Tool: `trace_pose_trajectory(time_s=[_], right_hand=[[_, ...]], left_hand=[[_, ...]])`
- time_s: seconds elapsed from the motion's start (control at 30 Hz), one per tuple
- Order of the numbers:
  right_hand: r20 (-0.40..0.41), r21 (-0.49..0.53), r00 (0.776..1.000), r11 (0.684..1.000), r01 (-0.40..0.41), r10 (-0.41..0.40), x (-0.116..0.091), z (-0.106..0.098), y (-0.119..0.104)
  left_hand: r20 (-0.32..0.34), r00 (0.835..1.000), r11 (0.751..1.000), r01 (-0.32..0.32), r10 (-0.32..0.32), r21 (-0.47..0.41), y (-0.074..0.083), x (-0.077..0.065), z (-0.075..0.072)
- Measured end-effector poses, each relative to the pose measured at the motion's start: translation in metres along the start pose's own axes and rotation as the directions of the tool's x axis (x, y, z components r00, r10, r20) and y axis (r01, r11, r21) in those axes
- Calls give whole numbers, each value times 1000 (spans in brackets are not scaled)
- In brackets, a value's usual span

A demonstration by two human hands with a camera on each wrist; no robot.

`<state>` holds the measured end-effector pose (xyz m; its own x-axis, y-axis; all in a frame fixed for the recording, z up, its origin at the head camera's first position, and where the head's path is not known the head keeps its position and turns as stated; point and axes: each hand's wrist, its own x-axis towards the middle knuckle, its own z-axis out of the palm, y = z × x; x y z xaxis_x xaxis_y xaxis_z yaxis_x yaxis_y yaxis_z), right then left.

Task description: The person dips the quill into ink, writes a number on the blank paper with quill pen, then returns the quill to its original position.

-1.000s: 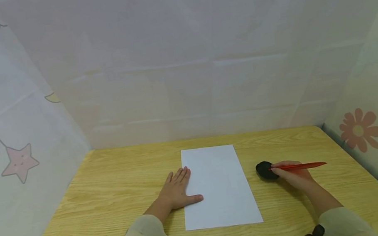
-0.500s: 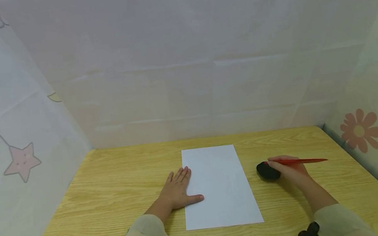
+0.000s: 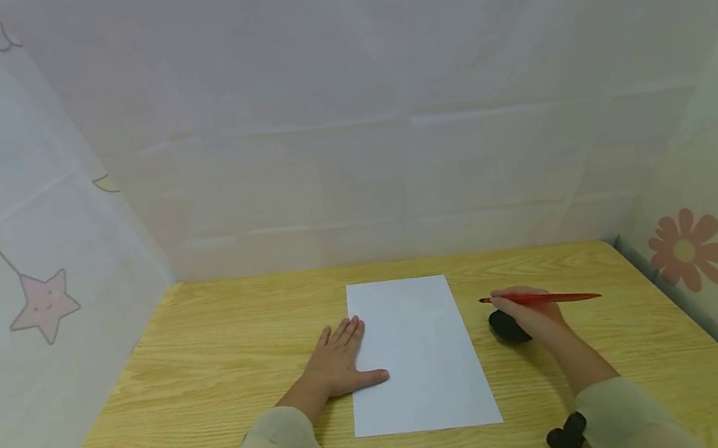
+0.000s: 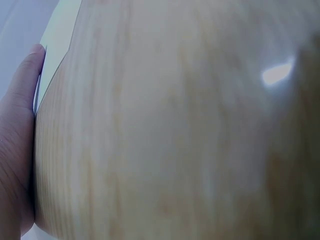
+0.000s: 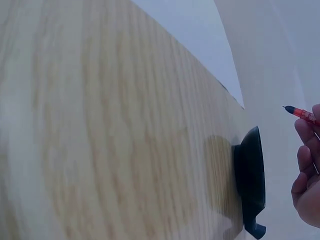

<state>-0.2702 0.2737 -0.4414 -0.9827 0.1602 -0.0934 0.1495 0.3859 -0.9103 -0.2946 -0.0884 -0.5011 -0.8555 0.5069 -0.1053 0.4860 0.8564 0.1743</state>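
Note:
A white sheet of paper (image 3: 419,357) lies on the wooden table. My left hand (image 3: 333,364) rests flat across its left edge, fingers spread and thumb on the sheet. In the left wrist view the side of this left hand (image 4: 17,125) lies along the tabletop by the paper's edge. My right hand (image 3: 533,313) pinches a red writing brush (image 3: 566,296) with a dark pointed tip, its tapered handle slanting off to the right. Below the raised hand sits a small black ink dish (image 3: 507,327), partly hidden by it. The right wrist view shows the brush tip (image 5: 290,108) apart from the dish.
Pale fabric walls (image 3: 344,138) stand along the back and both sides of the wooden table (image 3: 208,347). Dark wrist devices hang under the left sleeve (image 3: 276,447) and the right sleeve (image 3: 614,403).
My right hand has lifted the brush from the black dish and moved it left and away from me, so the tip now shows beyond the dish. The left hand has stayed on the paper.

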Motion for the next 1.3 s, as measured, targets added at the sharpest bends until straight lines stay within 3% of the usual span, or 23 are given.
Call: trace_pose_trajectory(time_s=[0.53, 0.9, 1.3], right_hand=[[-39, -43, 999, 999, 30, -32, 12, 28, -19], [-19, 117, 999, 993, 35, -33, 20, 50, -27], [-42, 179, 999, 984, -1, 9, 26, 79, -34]], left_hand=[[1, 1000, 1000, 16, -16, 20, 3, -3, -3], [-2, 1000, 1000, 20, -20, -2, 8, -5, -7], [-10, 1000, 1000, 18, -18, 0, 9, -4, -5]])
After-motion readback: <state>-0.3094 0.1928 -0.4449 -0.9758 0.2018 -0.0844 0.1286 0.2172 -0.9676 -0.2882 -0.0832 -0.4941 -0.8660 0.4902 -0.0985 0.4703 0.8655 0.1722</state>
